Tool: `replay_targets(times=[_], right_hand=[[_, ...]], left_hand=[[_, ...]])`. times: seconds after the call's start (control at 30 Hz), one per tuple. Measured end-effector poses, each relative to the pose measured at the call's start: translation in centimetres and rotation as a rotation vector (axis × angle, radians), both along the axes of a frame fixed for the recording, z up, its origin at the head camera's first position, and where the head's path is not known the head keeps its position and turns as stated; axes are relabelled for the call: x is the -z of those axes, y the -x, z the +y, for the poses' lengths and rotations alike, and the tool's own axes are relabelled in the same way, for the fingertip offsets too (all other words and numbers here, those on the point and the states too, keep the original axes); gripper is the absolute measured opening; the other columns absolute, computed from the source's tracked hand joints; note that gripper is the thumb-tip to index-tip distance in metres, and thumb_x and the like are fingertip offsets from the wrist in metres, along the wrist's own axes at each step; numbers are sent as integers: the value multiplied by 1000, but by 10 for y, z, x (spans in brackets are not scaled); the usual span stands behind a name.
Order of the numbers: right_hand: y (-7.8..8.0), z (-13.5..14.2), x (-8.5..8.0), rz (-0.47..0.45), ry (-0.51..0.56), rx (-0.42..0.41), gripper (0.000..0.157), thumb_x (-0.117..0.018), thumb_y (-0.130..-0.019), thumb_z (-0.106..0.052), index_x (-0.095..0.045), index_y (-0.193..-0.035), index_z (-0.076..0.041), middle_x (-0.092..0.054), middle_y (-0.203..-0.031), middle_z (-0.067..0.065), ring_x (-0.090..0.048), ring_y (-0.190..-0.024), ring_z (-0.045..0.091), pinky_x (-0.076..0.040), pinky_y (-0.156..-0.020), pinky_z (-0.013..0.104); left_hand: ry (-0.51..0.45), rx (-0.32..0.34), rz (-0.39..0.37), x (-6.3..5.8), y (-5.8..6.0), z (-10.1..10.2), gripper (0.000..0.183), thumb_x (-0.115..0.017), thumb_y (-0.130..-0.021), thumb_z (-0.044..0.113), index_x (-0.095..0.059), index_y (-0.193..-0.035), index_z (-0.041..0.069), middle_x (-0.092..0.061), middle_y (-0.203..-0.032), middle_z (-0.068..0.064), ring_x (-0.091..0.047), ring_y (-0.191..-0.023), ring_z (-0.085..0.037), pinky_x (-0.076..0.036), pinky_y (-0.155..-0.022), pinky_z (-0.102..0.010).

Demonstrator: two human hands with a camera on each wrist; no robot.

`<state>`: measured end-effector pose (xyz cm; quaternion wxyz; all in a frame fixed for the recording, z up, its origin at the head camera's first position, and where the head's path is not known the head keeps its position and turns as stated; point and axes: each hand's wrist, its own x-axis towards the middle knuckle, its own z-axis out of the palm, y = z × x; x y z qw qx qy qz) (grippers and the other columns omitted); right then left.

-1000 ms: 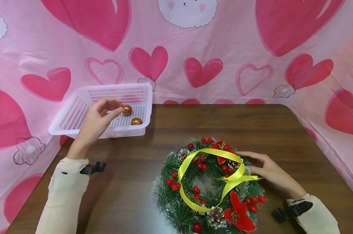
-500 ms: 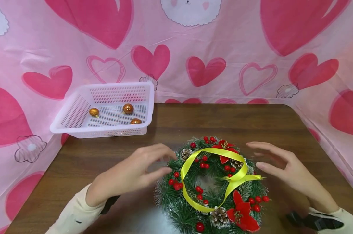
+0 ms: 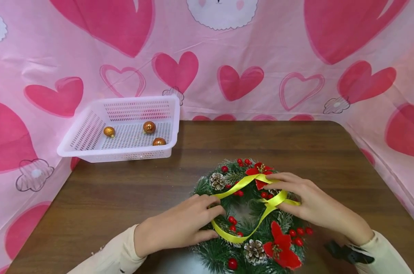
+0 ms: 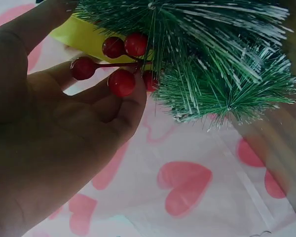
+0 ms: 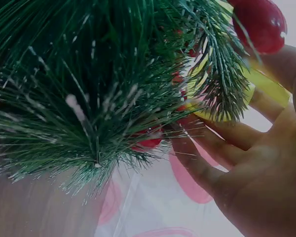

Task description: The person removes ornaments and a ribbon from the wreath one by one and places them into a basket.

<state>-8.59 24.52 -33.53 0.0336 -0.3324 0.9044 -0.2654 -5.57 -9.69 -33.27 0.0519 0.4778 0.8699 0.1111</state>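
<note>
A frosted green wreath [image 3: 207, 255] with red berries, pinecones and red flowers lies on the wooden table, a yellow ribbon [image 3: 239, 239] looped loosely over it. From the left, my left hand [image 3: 179, 224] reaches over the wreath, its gently bent fingers covering part of the ribbon and the thumb held apart. Red berries [image 4: 122, 82] lie against those fingers in the left wrist view. My right hand [image 3: 313, 199] is at the ribbon's right side, fingertips over it and thumb near its crossing. The right wrist view shows these fingers [image 5: 232, 140] spread beside the green needles, ribbon behind.
A white perforated basket [image 3: 119, 152] stands at the back left of the table [image 3: 261, 140]. Inside are a small gold ball ornament [image 3: 109, 131] and two larger copper ones, one of them a shiny ornament [image 3: 149, 127]. A pink heart-print cloth [image 3: 241, 45] hangs behind.
My left hand has come from the basket to the wreath's left side. My right hand has moved inward from the wreath's edge onto the ribbon, and the ribbon's loop has shifted slightly.
</note>
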Motion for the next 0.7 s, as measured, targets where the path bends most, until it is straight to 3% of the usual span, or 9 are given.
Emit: replay_targets(times=[0.13, 0.33, 0.47, 0.7], right_hand=[[10, -4, -2, 49, -39, -48, 37, -80, -83, -11, -72, -112, -32, -57, -138, -1, -53, -126, 26, -56, -88, 42], [16, -9, -11, 98, -57, -47, 26, -80, -84, -13, -76, -108, -20, -68, -112, -8, -64, -103, 13, -58, -81, 38], [16, -8, -16, 94, -44, -55, 22, -80, -83, -11, -76, -103, -21, -68, -99, -16, -64, -90, 4, -58, -76, 33], [16, -7, -20, 27, -22, -87, 29, -78, -83, -3, -74, -106, -20, -68, -103, -14, -63, -92, 4, -57, -75, 27]], left_hand=[[-29, -33, -82, -3, 8, -4, 28, -72, -92, 36, -65, -112, 17, -61, -112, 3, -57, -97, -8, -51, -86, -28], [-46, -71, -173, -7, 17, -7, 15, -73, -92, 28, -65, -100, 18, -63, -106, 5, -55, -89, -4, -49, -78, -24], [-63, -58, -168, -6, 19, -7, 12, -72, -92, 24, -63, -97, 18, -63, -101, 8, -53, -85, -4, -47, -77, -25], [-66, -39, -140, -4, 21, -13, 13, -72, -92, 25, -64, -101, 21, -63, -100, 12, -53, -90, -5, -46, -80, -27]])
